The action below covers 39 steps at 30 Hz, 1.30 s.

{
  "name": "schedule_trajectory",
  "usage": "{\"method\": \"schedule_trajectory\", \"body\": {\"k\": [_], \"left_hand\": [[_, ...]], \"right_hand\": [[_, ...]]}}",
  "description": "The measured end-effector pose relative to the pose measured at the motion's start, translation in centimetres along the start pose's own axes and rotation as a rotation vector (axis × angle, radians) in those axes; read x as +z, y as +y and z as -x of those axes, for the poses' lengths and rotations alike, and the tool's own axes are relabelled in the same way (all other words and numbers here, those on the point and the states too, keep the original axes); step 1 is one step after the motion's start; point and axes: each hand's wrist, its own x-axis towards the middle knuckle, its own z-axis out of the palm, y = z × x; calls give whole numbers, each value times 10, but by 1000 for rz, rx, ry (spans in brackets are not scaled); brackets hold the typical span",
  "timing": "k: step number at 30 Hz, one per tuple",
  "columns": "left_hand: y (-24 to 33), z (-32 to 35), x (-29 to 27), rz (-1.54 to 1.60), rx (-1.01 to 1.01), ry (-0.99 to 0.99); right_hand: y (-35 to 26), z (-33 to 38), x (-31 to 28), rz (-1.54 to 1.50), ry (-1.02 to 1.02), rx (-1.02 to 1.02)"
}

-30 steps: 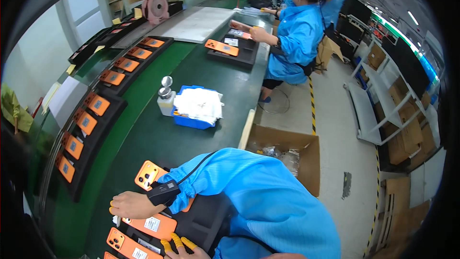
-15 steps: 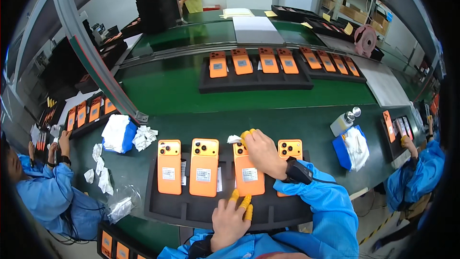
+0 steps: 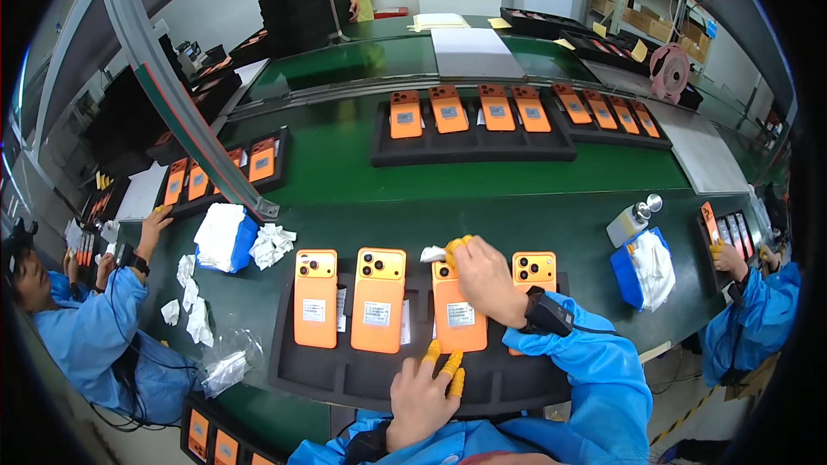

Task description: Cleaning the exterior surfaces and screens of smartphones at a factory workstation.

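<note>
Several orange phones lie back up in a black foam tray (image 3: 301,379) before me. On the third phone from the left (image 3: 450,293), my right hand (image 3: 491,282) covers part of the camera area. Its fingers, in yellow finger cots, pinch a small white wipe (image 3: 432,254) at the phone's top edge. My left hand (image 3: 426,398) lies at that phone's lower edge, fingers spread, yellow cots touching it. The fourth phone (image 3: 534,271) is partly hidden behind my right wrist. Two further phones, the first (image 3: 315,301) and the second (image 3: 377,301), carry white labels.
A blue box of white wipes (image 3: 241,245) stands left beside crumpled wipes (image 3: 272,245). Another blue wipe box (image 3: 629,275) and a pump bottle (image 3: 629,222) stand right. Phone trays (image 3: 474,155) lie on the green belt beyond. Co-workers in blue sit at both sides.
The phone tray at the left has moved away and rightward, a co-worker's hand at its near end. My right hand and the wipe stay at the third phone's top. The view has shifted slightly.
</note>
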Motion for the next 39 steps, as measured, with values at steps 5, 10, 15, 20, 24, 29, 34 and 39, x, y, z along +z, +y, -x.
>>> {"method": "schedule_trajectory", "body": {"k": [5, 10, 15, 20, 24, 29, 34, 39], "left_hand": [[-2, 5, 5, -2, -8, -15], [-1, 5, 3, 5, -20, -8], [-1, 5, 2, 15, -20, -34], [0, 4, 1, 19, -26, -29], [-1, 4, 2, 25, -26, -25], [-1, 3, 1, 32, -9, -6], [-1, 4, 0, 32, -12, -23], [-2, 3, 0, 30, -13, -56]], "right_hand": [[7, 0, 4, 33, 25, 26], [0, 2, 1, 14, -4, 40], [-2, 6, -2, 15, -12, 30], [-1, 3, -2, 23, -9, 30], [-2, 3, -3, 42, -25, 34], [-4, 4, -5, 44, -55, 30], [-5, 8, -3, 42, -65, 45], [-6, 7, -4, 50, -53, 39]]}}
